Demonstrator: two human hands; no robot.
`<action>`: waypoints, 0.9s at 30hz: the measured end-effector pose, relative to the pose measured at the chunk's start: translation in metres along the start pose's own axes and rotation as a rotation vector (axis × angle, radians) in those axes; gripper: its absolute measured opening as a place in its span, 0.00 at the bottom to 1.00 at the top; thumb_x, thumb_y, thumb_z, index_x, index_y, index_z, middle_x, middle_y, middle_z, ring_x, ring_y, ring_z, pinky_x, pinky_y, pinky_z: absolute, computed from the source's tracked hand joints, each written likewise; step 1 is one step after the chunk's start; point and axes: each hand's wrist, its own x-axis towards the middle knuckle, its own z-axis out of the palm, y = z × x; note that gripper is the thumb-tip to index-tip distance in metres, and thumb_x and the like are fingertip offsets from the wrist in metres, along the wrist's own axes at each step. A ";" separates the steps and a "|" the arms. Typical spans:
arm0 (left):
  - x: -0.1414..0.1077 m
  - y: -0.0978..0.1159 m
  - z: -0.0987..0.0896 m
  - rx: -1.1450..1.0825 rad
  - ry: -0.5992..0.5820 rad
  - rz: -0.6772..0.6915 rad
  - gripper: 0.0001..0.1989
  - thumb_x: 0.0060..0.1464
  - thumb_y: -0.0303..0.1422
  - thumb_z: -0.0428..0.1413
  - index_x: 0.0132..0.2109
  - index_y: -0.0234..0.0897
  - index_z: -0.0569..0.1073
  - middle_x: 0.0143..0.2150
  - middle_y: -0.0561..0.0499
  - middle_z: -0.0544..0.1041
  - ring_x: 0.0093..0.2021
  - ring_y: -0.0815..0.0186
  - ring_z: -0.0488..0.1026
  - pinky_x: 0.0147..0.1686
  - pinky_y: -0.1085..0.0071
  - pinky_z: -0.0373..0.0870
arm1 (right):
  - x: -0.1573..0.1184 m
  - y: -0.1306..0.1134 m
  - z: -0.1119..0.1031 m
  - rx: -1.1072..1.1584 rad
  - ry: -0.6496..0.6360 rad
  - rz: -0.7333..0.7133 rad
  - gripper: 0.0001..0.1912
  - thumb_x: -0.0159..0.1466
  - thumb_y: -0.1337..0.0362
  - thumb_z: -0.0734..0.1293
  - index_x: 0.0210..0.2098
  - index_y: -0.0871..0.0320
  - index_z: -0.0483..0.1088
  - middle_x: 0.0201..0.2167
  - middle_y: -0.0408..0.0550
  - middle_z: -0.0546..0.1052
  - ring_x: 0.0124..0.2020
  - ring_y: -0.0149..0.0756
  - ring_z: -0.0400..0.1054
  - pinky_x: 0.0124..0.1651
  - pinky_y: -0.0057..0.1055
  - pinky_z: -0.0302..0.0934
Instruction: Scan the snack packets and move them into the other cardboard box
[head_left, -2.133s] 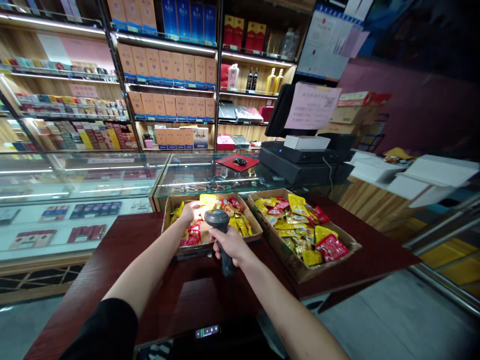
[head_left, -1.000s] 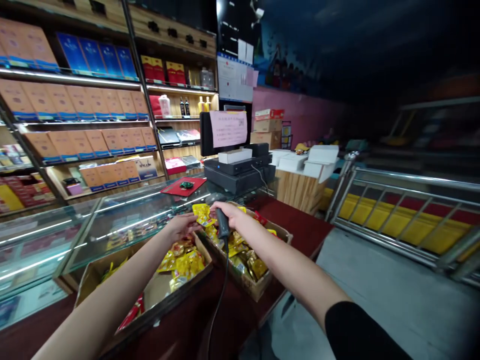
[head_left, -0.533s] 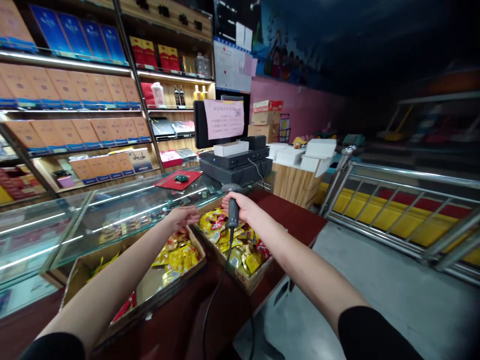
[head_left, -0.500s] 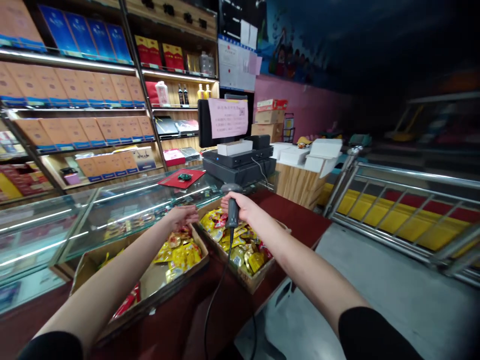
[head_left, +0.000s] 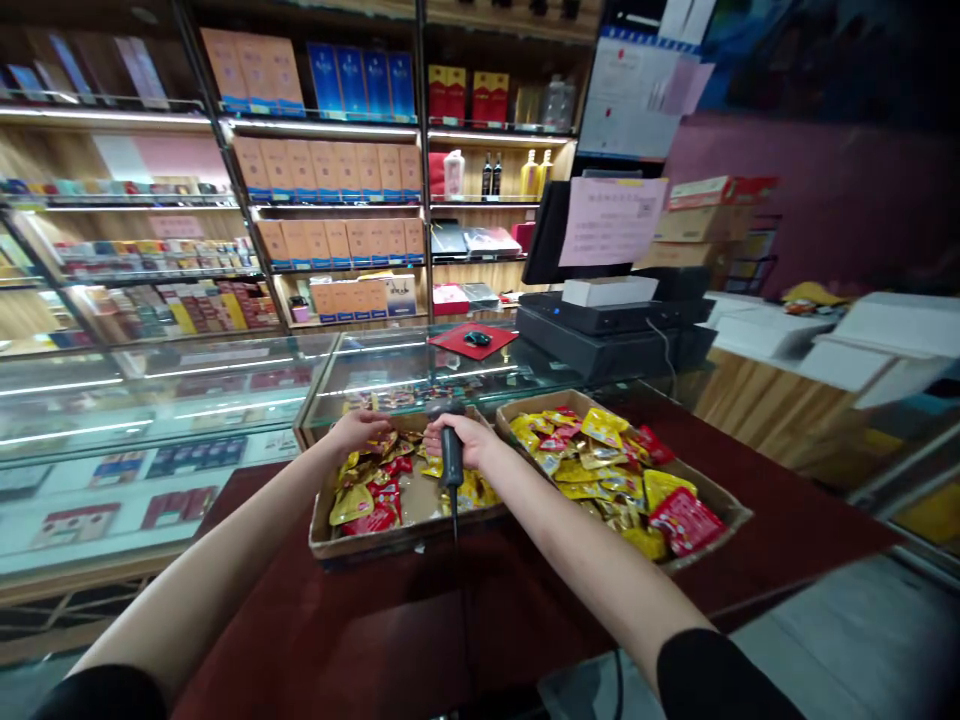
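My right hand (head_left: 471, 438) is wrapped around the dark grey handle of a handheld barcode scanner (head_left: 452, 462), its head pointing away from me. A black cord (head_left: 455, 530) hangs down from the handle. My left hand (head_left: 360, 432) hovers over the back left of a shallow cardboard box (head_left: 367, 547), fingers stretched to the right and holding nothing visible. Red, yellow and gold snack packets (head_left: 381, 508) lie in that box, with some bare cardboard between them. To the right, a second cardboard box (head_left: 739, 522) is full of similar packets (head_left: 600, 470).
Both boxes stand on a dark red table (head_left: 322, 640) against a glass display counter (head_left: 360, 350). On the counter are a red mat (head_left: 450, 340) with a mouse (head_left: 477, 338) and a monitor (head_left: 544, 240) above a black register unit (head_left: 600, 335). Stocked shelves line the back wall.
My view has swung left, so counter, boxes and monitor appear further right. Both hands now are over the left box; the scanner, still in my right hand, was over the right box before.
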 end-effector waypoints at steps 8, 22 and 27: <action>-0.004 -0.028 -0.027 0.581 0.285 0.433 0.13 0.44 0.22 0.56 0.37 0.37 0.80 0.39 0.46 0.80 0.42 0.58 0.75 0.47 0.69 0.68 | 0.045 0.030 0.040 -0.012 0.032 0.117 0.06 0.58 0.70 0.62 0.24 0.61 0.64 0.17 0.42 0.67 0.18 0.28 0.63 0.29 0.29 0.67; -0.022 -0.036 -0.015 0.392 0.348 0.426 0.15 0.48 0.23 0.55 0.43 0.37 0.78 0.40 0.46 0.80 0.43 0.60 0.75 0.48 0.70 0.66 | 0.052 0.027 0.044 -0.138 0.046 0.077 0.04 0.57 0.69 0.63 0.27 0.61 0.66 0.18 0.42 0.67 0.19 0.29 0.63 0.30 0.32 0.69; -0.018 -0.025 -0.006 0.515 0.300 0.469 0.11 0.45 0.29 0.60 0.39 0.37 0.79 0.41 0.46 0.79 0.45 0.57 0.74 0.48 0.70 0.65 | 0.021 -0.004 0.009 -0.189 0.013 0.033 0.03 0.54 0.73 0.62 0.27 0.62 0.68 0.18 0.43 0.68 0.22 0.31 0.64 0.33 0.36 0.70</action>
